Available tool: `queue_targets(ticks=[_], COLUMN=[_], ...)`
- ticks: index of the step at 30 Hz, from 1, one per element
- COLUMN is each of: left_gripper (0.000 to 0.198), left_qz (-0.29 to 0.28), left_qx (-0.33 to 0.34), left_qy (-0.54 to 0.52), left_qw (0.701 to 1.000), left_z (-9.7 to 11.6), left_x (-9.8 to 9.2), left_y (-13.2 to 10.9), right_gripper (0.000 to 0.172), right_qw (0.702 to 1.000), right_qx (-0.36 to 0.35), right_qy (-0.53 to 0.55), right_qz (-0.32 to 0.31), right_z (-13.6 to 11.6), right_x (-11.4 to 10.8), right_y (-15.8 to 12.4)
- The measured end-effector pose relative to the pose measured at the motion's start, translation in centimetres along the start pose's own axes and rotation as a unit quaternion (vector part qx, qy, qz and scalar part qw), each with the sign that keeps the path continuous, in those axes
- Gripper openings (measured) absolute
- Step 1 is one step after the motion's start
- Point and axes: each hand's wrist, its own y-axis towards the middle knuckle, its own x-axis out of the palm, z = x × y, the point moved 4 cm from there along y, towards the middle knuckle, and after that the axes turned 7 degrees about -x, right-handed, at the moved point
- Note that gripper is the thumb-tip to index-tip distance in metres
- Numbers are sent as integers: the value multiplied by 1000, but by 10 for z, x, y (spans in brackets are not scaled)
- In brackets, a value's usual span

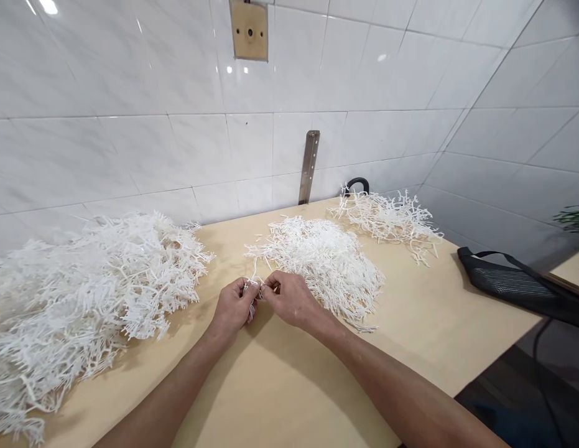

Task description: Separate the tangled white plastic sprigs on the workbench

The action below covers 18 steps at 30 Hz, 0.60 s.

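Observation:
My left hand point(233, 306) is closed around a white branched plastic piece point(253, 281) and a bunch of thin white sticks that hangs below the fingers. Its fingertips meet those of my right hand point(289, 297), which pinches at the same white piece from the right. Just beyond my right hand lies a heap of short white plastic sticks point(326, 261), spread on the tan tabletop point(289, 386). To the left, a big tangled pile of white branched pieces point(107, 280) covers that side. The exact grip of my right fingertips is partly hidden.
A loose pile of bare white branched stems point(387, 218) lies at the back right, with a black curved handle point(357, 185) behind it. A black mesh chair back point(517, 283) stands at the right edge. A metal bracket point(310, 167) stands against the tiled wall point(177, 149).

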Motion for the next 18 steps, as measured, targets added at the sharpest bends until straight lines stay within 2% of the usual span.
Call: queue_targets(ticks=[4,7,11,14,18], left_gripper=[33,27,17,14,6], left_qz=[-2,21,81,99,109], left_qx=[-5,11,85,131,207], left_qy=[2,23,68,99,122], left_qw=[1000,999,991,981,965], left_z=[0,-1,1,4,10], left_x=[0,0,-3,-5,-6], left_y=[0,1,-2,-8,-15], right_gripper=[13,15,18,19,22], right_qw=[1000,999,998,998,998], right_qx=[-8,-9,-11,-18,65], right_qy=[4,-27,-56,-41,8], right_qz=[-11,-14,-27,-33,-17], right_z=[-3,-4,-1,5,20], right_x=[-3,-2,4,9,3], right_y=[1,0,0,4,11])
